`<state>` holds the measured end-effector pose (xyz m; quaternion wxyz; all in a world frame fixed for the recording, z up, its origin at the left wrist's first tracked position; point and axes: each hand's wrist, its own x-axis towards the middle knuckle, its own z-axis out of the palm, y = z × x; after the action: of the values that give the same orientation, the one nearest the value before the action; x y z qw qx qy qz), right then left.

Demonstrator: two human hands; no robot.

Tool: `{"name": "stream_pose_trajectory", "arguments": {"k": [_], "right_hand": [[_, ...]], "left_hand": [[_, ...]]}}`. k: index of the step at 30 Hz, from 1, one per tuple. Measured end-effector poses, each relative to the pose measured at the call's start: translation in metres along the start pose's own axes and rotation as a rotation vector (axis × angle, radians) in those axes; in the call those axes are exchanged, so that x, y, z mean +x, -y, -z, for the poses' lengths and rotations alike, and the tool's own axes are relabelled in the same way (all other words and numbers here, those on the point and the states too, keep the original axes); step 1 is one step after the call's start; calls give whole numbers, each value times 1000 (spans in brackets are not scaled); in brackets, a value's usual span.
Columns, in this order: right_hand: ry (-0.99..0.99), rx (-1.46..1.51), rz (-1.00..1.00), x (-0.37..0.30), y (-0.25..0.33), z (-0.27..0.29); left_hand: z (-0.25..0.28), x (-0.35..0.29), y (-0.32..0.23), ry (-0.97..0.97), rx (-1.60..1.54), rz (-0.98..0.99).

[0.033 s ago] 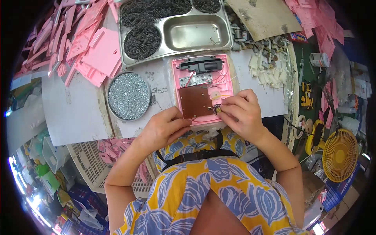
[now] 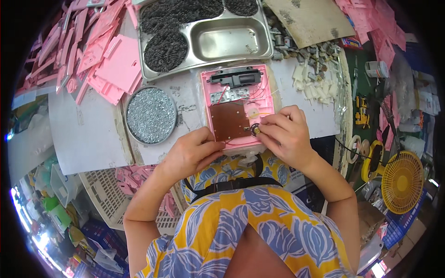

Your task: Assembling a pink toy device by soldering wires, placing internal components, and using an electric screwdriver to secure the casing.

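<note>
An open pink plastic casing (image 2: 261, 103) lies at the table's near edge in front of me. Inside are a brown circuit board (image 2: 227, 121), a long black module (image 2: 239, 78), a silvery metal piece (image 2: 229, 94), a whitish disc (image 2: 252, 113) and thin wires. My left hand (image 2: 191, 148) is closed, its fingertips pinching the casing's near left rim. My right hand (image 2: 288, 136) pinches a small round dark part with a brass-coloured centre (image 2: 255, 130) beside the board's right edge. The fingers partly cover that part.
Beyond the casing stands a steel compartment tray (image 2: 204, 65) with dark screws or springs. A round dish of silvery small parts (image 2: 151, 116) sits left. Pink plastic pieces (image 2: 120, 69) pile up far left; white connectors (image 2: 315, 85) lie right. A yellow fan (image 2: 402, 182) stands at right.
The round part in my right fingers has turned slightly, showing more of its face. The table and the things on it appear shifted a little to the left. Both hands keep their grips.
</note>
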<state>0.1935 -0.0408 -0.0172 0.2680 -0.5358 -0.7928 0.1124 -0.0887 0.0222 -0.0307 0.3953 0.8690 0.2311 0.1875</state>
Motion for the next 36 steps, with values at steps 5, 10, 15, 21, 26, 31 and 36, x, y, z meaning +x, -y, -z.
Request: {"name": "stream_pose_trajectory", "arguments": {"k": [5, 10, 15, 21, 26, 31, 36], "right_hand": [[-69, 29, -131, 14, -51, 38], [21, -376, -150, 20, -97, 38], [94, 88, -504, 17, -86, 52], [-63, 605, -647, 3, -102, 61], [-152, 674, -682, -13, -92, 80], [-224, 463, -607, -30, -73, 82], [-196, 416, -131, -9, -21, 65]], "left_hand": [[4, -1, 4, 62, 48, -43], [14, 9, -2, 145, 65, -39], [67, 56, -9, 289, -94, 55], [60, 189, 69, -62, 438, -197], [43, 234, 87, 224, 556, -267], [60, 193, 40, -138, 296, 94], [29, 103, -31, -83, -997, 444]]}}
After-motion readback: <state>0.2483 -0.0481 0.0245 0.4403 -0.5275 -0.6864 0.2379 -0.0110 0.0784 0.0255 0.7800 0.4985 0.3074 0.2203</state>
